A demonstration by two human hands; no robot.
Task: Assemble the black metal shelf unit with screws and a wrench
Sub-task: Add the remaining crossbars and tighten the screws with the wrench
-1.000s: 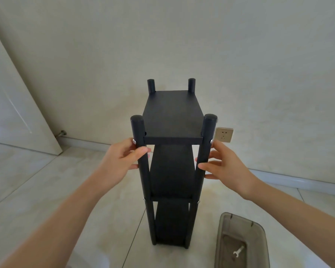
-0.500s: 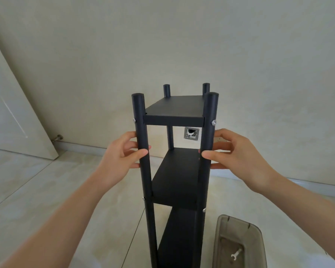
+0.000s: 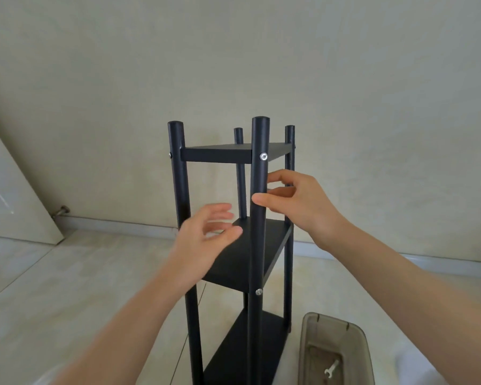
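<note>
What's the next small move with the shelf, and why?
Probably close the left hand back on the front-left post: it hovers open off the shelf unit, and only the right hand pinches the front-right post.

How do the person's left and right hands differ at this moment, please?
The right hand pinches the shelf unit's near right post between thumb and fingers; the left hand is open, blurred and gripping nothing. The right hand sits higher, just under the top shelf; the left hand is level with the middle shelf. Both are bare.
</note>
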